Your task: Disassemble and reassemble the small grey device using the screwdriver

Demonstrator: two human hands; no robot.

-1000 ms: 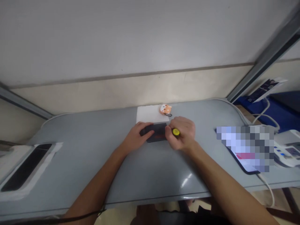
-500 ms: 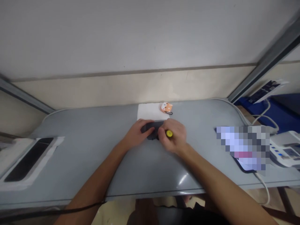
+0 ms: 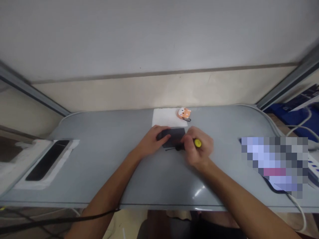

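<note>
A dark grey rectangular block-like object [image 3: 175, 134] lies on the grey table, just in front of a white sheet of paper. My left hand [image 3: 156, 139] grips its left end, thumb on the near side and fingers over the far edge. My right hand [image 3: 199, 144] is wrapped round a screwdriver [image 3: 178, 147] with a black handle and a yellow end cap. The screwdriver's thin shaft points left, along the near edge of the dark object. Whether the tip touches the object I cannot tell.
An orange and white animal-shaped case [image 3: 183, 113] with a loop rests on the white paper [image 3: 164, 118]. At the left, a black phone-like slab [image 3: 47, 161] lies on white sheets. A phone with a blurred screen [image 3: 271, 166] and a white cable [image 3: 300, 207] are at the right.
My right hand has moved right relative to the dark object, baring more of its surface and the screwdriver's shaft. My left hand keeps its grip. The whole view has shifted slightly.
</note>
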